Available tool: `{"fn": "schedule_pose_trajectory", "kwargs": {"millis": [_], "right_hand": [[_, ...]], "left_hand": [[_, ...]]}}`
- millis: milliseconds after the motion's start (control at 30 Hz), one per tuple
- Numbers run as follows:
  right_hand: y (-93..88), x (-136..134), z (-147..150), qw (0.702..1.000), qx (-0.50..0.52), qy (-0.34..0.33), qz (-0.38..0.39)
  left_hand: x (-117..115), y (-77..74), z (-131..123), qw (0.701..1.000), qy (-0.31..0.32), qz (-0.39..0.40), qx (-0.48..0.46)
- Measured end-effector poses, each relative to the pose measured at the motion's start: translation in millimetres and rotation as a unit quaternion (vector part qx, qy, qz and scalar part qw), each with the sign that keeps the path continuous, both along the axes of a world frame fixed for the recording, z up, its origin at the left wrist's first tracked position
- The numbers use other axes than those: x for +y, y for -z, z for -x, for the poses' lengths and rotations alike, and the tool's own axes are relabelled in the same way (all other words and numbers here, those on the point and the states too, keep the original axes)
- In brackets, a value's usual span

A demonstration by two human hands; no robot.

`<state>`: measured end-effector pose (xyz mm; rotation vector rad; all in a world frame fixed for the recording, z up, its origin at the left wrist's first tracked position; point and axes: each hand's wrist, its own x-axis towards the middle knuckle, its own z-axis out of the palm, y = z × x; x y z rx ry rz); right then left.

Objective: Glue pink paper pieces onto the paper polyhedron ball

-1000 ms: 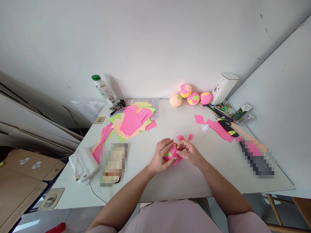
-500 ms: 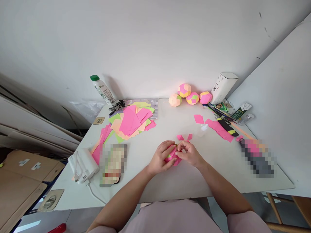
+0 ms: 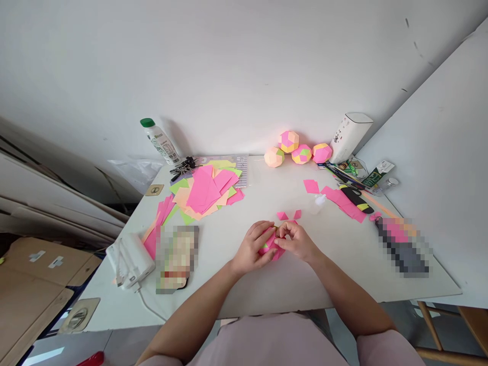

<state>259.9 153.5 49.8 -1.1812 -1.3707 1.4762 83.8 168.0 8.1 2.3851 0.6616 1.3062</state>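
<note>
Close to the table's front, a folded-paper ball (image 3: 269, 244), mostly pink with a little green, sits between my hands. My left hand (image 3: 254, 247) wraps round its left side, fingers over the top and thumb along the near side. At its upper right, my right hand (image 3: 297, 241) is closed in a pinch on the ball's edge. The fingers hide much of the ball, so the exact fold or flap pinched cannot be made out. Just beyond it lie small pink folded paper pieces (image 3: 282, 216).
Pink, green and peach paper (image 3: 204, 190) is piled at the left back. Finished paper balls (image 3: 301, 154) stand along the wall. Pink strips (image 3: 345, 205) and a black-and-yellow cutter (image 3: 356, 199) lie right. A white power bank (image 3: 135, 259), a blurred phone (image 3: 177, 259) and a green-capped bottle (image 3: 162, 142) stand left.
Both hands keep nearly the same hold on the paper ball. The whole view has shifted very slightly; nothing on the table has visibly moved.
</note>
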Motion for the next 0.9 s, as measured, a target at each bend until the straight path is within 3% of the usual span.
{"fn": "schedule_pose_trajectory", "kwargs": {"millis": [900], "right_hand": [[3.6, 5.6, -1.8, 0.999, 0.025, 0.025, 0.011]], "left_hand": [[-1.1, -2.1, 1.5, 0.999, -0.013, 0.022, -0.026]]}}
